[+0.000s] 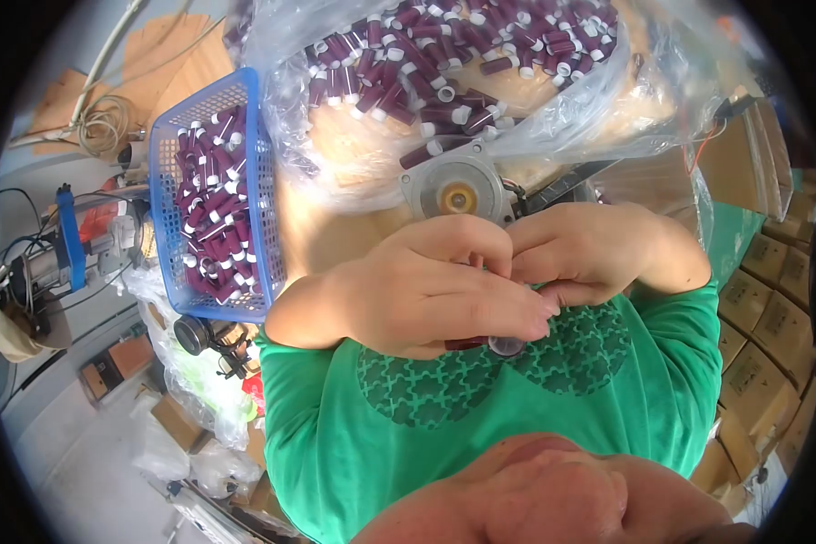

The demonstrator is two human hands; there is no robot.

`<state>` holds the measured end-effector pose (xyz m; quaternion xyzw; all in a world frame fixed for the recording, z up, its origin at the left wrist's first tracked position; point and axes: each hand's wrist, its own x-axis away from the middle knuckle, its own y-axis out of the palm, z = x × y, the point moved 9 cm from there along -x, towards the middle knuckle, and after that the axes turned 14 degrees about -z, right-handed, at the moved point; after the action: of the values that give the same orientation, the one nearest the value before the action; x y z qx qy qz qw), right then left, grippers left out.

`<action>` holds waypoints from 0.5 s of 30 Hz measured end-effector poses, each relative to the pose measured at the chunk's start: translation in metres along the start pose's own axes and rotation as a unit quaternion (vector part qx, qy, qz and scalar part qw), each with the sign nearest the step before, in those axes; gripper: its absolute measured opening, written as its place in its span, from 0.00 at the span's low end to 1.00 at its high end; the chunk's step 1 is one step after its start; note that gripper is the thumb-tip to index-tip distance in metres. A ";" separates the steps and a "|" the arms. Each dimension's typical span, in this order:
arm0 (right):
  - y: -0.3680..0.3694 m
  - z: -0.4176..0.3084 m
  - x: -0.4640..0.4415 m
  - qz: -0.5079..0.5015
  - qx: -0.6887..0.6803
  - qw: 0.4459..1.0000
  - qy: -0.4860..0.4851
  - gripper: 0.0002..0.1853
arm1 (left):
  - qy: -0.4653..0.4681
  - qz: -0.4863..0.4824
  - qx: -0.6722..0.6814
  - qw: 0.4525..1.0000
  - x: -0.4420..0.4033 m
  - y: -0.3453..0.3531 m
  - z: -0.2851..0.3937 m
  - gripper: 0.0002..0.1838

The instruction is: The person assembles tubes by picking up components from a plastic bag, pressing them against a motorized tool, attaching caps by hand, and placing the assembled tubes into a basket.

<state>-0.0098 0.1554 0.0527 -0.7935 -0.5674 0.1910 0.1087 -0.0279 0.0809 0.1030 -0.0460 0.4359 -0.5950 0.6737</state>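
Observation:
My left hand (426, 290) is closed in front of the green shirt. A dark purple tube (465, 344) with a clear round end (505, 345) shows under its fingers. My right hand (589, 254) meets it with bent fingers pressed together at the left fingertips; what they hold is hidden. Just beyond both hands is a round metal device (457, 189) with a brass-coloured centre. At the left, a blue basket (265, 195) holds several purple tubes with white caps.
Many more purple tubes (426, 68) lie on a clear plastic bag (553, 127) across the far side of the table (304, 231). Cardboard boxes (760, 340) are stacked at the right. A black knob (191, 335) and machine parts (109, 245) stand at the left.

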 end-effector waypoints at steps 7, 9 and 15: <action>-0.024 0.003 0.009 0.188 0.149 0.963 0.120 0.20 | -0.125 0.151 -0.067 0.978 0.015 -0.024 -0.016 0.26; -0.038 0.004 0.013 0.255 0.177 0.941 0.138 0.21 | -0.164 0.152 -0.107 0.969 0.022 -0.030 -0.018 0.29; -0.126 0.137 0.072 0.294 0.435 0.790 0.316 0.17 | -0.328 0.179 -0.036 0.927 0.052 -0.025 -0.047 0.25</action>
<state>-0.1566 0.2592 -0.0350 -0.8072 -0.0974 0.1792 0.5539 -0.0818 0.0510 0.0610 -0.1843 0.2131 -0.4001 0.8721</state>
